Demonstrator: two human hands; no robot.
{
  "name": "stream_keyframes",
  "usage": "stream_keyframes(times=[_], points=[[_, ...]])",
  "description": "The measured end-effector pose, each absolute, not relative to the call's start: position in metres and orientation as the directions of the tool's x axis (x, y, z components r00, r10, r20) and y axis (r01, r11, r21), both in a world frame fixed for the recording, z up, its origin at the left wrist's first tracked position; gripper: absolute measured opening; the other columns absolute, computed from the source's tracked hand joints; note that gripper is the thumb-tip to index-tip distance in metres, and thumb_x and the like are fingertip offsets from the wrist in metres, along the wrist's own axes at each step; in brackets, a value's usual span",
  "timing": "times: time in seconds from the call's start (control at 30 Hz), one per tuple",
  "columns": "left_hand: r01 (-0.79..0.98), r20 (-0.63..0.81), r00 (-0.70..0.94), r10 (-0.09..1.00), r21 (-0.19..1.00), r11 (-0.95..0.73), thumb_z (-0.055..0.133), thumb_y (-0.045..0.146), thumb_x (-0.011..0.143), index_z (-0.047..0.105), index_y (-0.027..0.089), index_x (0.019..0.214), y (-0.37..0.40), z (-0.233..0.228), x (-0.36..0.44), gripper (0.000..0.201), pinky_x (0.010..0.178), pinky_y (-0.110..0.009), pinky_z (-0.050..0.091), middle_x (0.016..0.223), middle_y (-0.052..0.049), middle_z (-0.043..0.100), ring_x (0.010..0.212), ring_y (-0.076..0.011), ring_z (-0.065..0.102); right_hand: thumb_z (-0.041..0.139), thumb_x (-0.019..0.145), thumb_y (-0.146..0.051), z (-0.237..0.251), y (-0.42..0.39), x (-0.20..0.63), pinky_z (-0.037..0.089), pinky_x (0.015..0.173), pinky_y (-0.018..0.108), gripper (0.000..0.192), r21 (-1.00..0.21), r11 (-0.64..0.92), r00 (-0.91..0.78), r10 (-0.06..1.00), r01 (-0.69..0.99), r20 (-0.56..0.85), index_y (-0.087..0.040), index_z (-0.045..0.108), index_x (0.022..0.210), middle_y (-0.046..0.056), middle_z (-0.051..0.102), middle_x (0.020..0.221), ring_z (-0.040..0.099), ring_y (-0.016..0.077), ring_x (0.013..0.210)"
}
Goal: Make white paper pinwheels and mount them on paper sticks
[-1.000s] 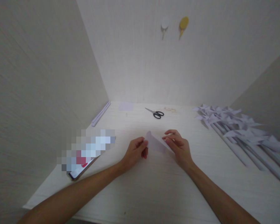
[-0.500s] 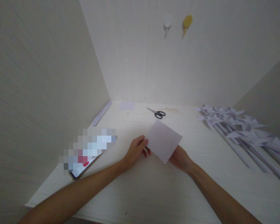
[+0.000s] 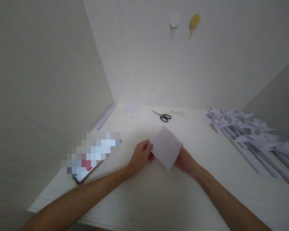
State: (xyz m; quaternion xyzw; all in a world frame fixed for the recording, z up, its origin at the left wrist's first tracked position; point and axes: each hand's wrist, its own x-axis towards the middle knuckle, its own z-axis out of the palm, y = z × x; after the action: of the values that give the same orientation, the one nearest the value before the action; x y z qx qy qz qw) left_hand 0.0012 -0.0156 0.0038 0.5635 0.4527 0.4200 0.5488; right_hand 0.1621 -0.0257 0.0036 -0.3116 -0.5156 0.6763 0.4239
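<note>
A square sheet of paper (image 3: pixel 166 147), plain white, is held above the table with one corner towards me. Its left corner is pinched between the thumb and fingers of my left hand (image 3: pixel 142 154). At the right corner my right hand (image 3: pixel 186 160) grips the sheet from beneath, its fingers mostly hidden behind the paper. The sheet curves a little towards that right side. Just beyond it lie scissors (image 3: pixel 164 117) with black handles, blades pointing left.
Several white paper pinwheels (image 3: pixel 250 134) on rolled-paper sticks are piled at the right. Paper rolls (image 3: pixel 106 116) lie along the left wall, near another paper square (image 3: pixel 132 109). A phone (image 3: pixel 83 176), partly pixelated, rests at the left. Two hooks, one yellow (image 3: pixel 195 21), are on the wall.
The right corner of the sheet has bent and moved inward, so the sheet now curves where it was flat. My right hand has shifted slightly; my left keeps its pinch.
</note>
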Motion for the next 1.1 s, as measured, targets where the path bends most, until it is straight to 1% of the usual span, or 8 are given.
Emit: stream_keyframes(times=[0.17,0.3,0.5,0.6,0.73,0.93,1.03,1.1], points=[[0.115,-0.015,0.241,0.971,0.993,-0.013,0.040,0.033,0.075,0.042,0.016,0.059,-0.017,0.003,0.002,0.024,0.037,-0.019,0.034,0.043,0.004,0.045,0.037,-0.0078,0.044,0.035,0.076,-0.055,-0.003,-0.025,0.164,0.044,0.065,0.031,0.050,-0.971,-0.100,-0.454,0.891,-0.219,0.011,-0.022,0.040,0.114,0.008,0.059,0.094,0.055,0.0200,0.084],[0.151,-0.008,0.204,0.979,0.988,-0.023,0.040,0.032,0.074,0.041,0.017,0.057,-0.017,0.004,0.003,0.024,0.036,-0.019,0.033,0.042,0.005,0.045,0.037,-0.0081,0.044,0.041,0.074,-0.053,-0.005,-0.025,0.165,0.043,0.067,0.031,0.050,-0.965,-0.113,-0.455,0.891,-0.236,0.007,-0.021,0.042,0.113,0.009,0.058,0.094,0.055,0.0201,0.084],[0.186,-0.004,0.184,0.983,0.982,-0.031,0.040,0.030,0.074,0.041,0.017,0.055,-0.017,0.006,0.004,0.023,0.036,-0.020,0.033,0.040,0.005,0.044,0.036,-0.0088,0.044,0.047,0.064,-0.061,0.001,-0.029,0.166,0.042,0.074,0.034,0.064,-0.950,-0.121,-0.507,0.860,-0.289,0.045,-0.021,0.041,0.114,0.010,0.055,0.101,0.052,0.0203,0.089],[0.187,-0.002,0.186,0.983,0.982,-0.034,0.039,0.030,0.074,0.041,0.017,0.055,-0.017,0.007,0.004,0.023,0.036,-0.020,0.033,0.040,0.005,0.043,0.036,-0.0088,0.043,0.047,0.065,-0.061,0.004,-0.031,0.167,0.041,0.076,0.033,0.064,-0.949,-0.134,-0.533,0.845,-0.285,0.041,-0.021,0.041,0.114,0.010,0.053,0.105,0.052,0.0195,0.090],[0.142,-0.001,0.229,0.973,0.989,-0.033,0.041,0.032,0.074,0.041,0.017,0.056,-0.017,0.006,0.003,0.023,0.037,-0.019,0.034,0.043,0.005,0.044,0.037,-0.0082,0.044,0.047,0.065,-0.060,0.003,-0.032,0.167,0.041,0.076,0.033,0.062,-0.961,-0.112,-0.525,0.850,-0.253,0.039,-0.021,0.041,0.113,0.010,0.055,0.101,0.052,0.0191,0.090],[0.089,0.014,0.321,0.947,0.995,-0.045,0.042,0.037,0.075,0.042,0.016,0.059,-0.021,0.007,0.003,0.026,0.039,-0.019,0.034,0.045,0.004,0.045,0.039,-0.0074,0.043,0.056,0.059,-0.056,0.000,-0.030,0.169,0.042,0.071,0.032,0.062,-0.987,-0.037,-0.500,0.865,-0.159,0.048,-0.020,0.042,0.108,0.009,0.056,0.097,0.052,0.0204,0.087],[0.083,0.029,0.362,0.932,0.995,-0.063,0.041,0.039,0.075,0.043,0.016,0.059,-0.023,0.008,0.004,0.028,0.040,-0.019,0.032,0.045,0.004,0.044,0.040,-0.0070,0.042,0.060,0.055,-0.056,0.003,-0.030,0.167,0.042,0.067,0.031,0.067,-0.992,-0.002,-0.506,0.860,-0.125,0.062,-0.020,0.041,0.108,0.008,0.056,0.093,0.053,0.0202,0.082],[0.084,0.028,0.386,0.922,0.994,-0.065,0.041,0.039,0.076,0.042,0.016,0.060,-0.024,0.009,0.004,0.028,0.039,-0.018,0.032,0.045,0.005,0.044,0.040,-0.0066,0.041,0.061,0.054,-0.055,0.006,-0.030,0.166,0.041,0.069,0.031,0.071,-0.993,0.008,-0.493,0.867,-0.117,0.065,-0.019,0.038,0.111,0.008,0.055,0.095,0.052,0.0201,0.083]])
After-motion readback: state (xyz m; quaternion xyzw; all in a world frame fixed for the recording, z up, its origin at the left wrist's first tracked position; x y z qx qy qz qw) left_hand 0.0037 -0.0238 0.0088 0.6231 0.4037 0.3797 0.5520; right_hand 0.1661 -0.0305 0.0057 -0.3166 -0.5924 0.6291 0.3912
